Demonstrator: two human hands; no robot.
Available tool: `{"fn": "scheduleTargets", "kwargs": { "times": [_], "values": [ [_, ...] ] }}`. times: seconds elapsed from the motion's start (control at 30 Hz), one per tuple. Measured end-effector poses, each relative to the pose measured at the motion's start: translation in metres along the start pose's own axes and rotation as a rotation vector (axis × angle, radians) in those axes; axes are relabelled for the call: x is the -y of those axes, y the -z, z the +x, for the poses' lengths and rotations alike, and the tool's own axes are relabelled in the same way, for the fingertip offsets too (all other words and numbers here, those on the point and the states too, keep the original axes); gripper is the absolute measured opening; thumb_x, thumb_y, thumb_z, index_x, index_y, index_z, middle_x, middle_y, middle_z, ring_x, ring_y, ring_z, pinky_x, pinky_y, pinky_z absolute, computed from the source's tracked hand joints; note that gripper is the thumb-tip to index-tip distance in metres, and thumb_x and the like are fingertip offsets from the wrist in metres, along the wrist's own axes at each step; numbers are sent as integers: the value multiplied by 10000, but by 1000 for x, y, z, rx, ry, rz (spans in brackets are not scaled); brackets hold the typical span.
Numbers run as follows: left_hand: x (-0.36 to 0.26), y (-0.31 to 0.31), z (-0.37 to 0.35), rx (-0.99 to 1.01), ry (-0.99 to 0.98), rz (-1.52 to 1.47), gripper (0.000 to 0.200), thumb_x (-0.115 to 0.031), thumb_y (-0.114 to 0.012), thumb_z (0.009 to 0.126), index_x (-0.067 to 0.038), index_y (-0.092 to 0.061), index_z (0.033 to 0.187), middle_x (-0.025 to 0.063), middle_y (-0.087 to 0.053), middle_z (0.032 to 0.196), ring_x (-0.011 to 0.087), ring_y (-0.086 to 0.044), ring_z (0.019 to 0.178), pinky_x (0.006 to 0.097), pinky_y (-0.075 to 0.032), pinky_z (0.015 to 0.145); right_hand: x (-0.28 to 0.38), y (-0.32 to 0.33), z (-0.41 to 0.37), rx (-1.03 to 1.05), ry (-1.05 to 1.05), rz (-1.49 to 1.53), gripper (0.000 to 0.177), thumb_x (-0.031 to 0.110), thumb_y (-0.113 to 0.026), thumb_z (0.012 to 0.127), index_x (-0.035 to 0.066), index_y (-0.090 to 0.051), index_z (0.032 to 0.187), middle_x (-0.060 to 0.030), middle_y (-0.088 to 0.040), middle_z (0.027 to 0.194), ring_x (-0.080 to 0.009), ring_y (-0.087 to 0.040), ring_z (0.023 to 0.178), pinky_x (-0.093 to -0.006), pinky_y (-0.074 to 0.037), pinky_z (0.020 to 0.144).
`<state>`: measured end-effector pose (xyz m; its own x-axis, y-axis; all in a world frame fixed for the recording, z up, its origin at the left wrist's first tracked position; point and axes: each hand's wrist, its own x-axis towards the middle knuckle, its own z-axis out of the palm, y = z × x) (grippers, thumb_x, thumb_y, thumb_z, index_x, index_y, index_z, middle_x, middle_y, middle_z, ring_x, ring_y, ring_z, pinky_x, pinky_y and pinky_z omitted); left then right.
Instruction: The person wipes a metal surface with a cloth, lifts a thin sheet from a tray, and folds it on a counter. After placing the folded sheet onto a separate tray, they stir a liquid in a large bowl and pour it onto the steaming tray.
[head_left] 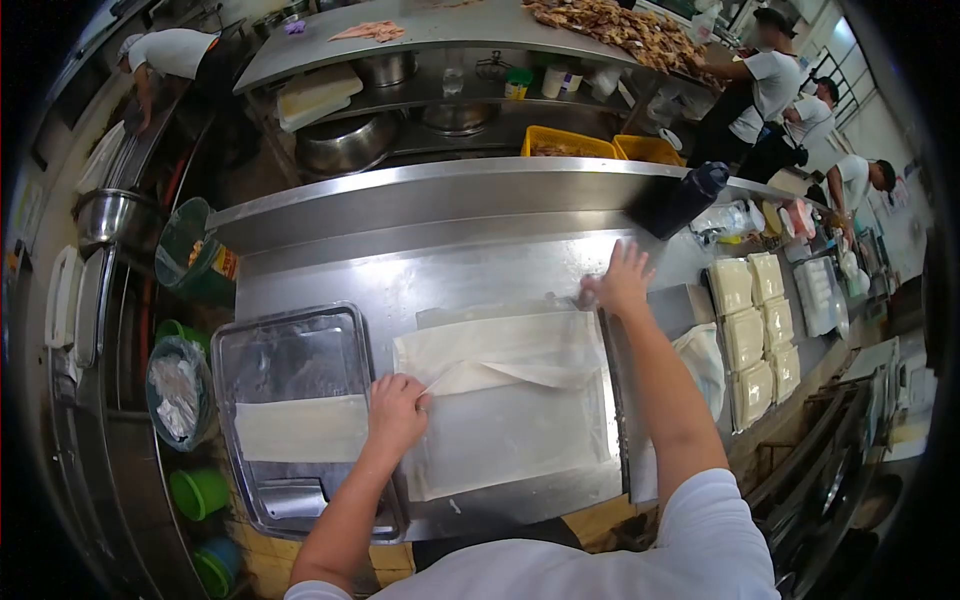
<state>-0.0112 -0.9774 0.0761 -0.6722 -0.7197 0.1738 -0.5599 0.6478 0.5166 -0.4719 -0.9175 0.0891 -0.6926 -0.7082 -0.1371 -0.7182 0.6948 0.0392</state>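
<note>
On the steel counter in front of me lies a stack of thin, pale dough sheets (510, 440). The top sheet (480, 345) is partly turned back, with a raised, wavy fold across its middle. My left hand (397, 412) is closed at the left side of the stack, its fingertips pinching the edge of the top sheet. Beyond the stack's far right corner, my right hand (622, 282) is held out with fingers spread and nothing in it. Left of the stack, a metal tray (290, 350) holds a folded pale strip (300, 430) and a metal scraper (292, 497).
A dark bottle (690, 200) stands at the counter's back right. Wrapped white packs (745, 340) are stacked on the right, near a white cloth (703, 365). Green bins (198, 492) stand left on the floor. Co-workers (770, 85) are at the far right and far left.
</note>
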Motion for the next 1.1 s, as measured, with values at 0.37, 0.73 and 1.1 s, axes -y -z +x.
{"fn": "scheduleTargets", "kwargs": {
  "times": [0.37, 0.73, 1.1],
  "values": [
    [-22, 12, 7, -192, 6, -171, 199, -3, -655, 744, -73, -668, 929, 102, -691, 994, 348, -607, 982, 460, -449, 902, 0, -15, -35, 37, 15, 724, 1000, 524, -754, 840, -49, -326, 1539, -323, -226, 1622, -447, -209, 1527, -513, -229, 1229],
    [-58, 44, -18, -252, 27, -254, 297, 74, -555, 674, -55, -679, 911, 97, -717, 1046, 340, -612, 1057, 446, -476, 950, -7, -48, -168, -204, 413, 387, 340, 88, -681, 748, 94, -736, 1084, -161, -514, 1476, -401, -404, 1407, -683, -218, 1178],
    [-113, 67, -195, 510, 77, 220, 262, -180, -836, 721, -129, -774, 970, 174, -522, 1480, 411, -421, 1410, 484, -378, 1139, -83, -32, -371, 187, 564, 62, 455, 218, -726, 760, 84, -716, 1194, -203, -480, 1492, -452, -376, 1419, -693, -193, 1185]
  ]
}}
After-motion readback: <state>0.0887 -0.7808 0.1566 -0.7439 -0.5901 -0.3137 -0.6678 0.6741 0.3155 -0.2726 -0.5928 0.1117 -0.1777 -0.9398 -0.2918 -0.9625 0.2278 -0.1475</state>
